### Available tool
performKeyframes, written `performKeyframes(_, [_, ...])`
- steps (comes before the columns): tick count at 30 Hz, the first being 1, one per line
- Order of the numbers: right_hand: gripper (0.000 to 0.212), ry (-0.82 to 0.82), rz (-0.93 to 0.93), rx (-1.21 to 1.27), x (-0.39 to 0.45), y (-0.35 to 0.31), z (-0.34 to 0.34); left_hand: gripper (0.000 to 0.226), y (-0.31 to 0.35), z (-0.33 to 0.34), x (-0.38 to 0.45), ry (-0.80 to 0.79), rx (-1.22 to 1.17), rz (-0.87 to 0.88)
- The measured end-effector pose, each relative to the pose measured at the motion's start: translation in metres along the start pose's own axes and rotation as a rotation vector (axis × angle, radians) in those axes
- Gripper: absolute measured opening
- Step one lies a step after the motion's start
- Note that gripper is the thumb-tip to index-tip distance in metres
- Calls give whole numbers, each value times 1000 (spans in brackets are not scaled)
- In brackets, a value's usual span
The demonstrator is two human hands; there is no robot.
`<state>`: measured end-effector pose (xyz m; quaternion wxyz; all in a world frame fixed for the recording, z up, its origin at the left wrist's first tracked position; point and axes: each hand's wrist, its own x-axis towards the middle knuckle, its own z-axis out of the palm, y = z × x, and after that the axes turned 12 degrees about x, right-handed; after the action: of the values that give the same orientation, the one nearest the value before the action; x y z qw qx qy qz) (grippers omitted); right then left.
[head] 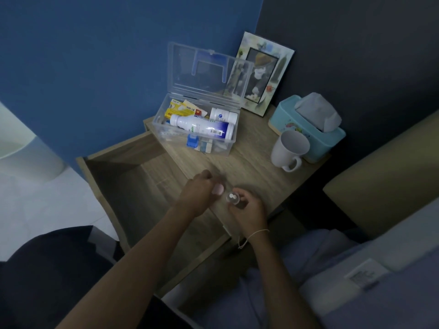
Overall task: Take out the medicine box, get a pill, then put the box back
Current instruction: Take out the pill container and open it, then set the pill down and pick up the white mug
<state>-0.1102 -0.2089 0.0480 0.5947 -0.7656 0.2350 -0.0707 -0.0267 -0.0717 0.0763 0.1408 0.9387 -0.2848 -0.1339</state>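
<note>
The clear plastic medicine box (228, 148) stands on the wooden nightstand (256, 176) with its lid up against the blue wall. Inside lie a large white bottle (202, 127), a smaller white bottle (223, 115) and yellow packets (183, 109). In front of the box, my left hand (197, 191) is closed on a small pale pink cap (218, 189). My right hand (247, 207) grips a small clear pill bottle (232, 198), tilted toward me, with two white pills showing at its mouth. The two hands almost touch.
The nightstand drawer (133, 186) is pulled out wide below my left arm. A white mug (288, 148), a light blue tissue box (308, 124) and a picture frame (261, 72) stand at the back right. A bed edge (380, 210) lies on the right.
</note>
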Motion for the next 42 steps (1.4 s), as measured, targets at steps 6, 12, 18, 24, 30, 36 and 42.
performKeyframes(6, [37,36,0,-9,-1,-1,1,36,2,12,0,88,146,19])
performKeyframes(12, [52,53,6,57,-1,-3,5,43,3,22,-8,173,164,63])
performKeyframes(18, [31,97,-68,-107,-4,-1,6,46,-6,30,-27,247,223,210])
performKeyframes(24, [29,143,-76,-105,-5,-2,6,58,-10,35,-29,162,192,194])
performKeyframes(30, [52,205,-33,-5,-6,-3,7,62,-11,35,-28,192,188,182])
performKeyframes(36, [50,422,-222,-30,10,-18,0,60,-20,20,-9,243,158,107])
performKeyframes(42, [48,573,-421,-142,63,-51,-27,56,-32,10,22,147,121,1])
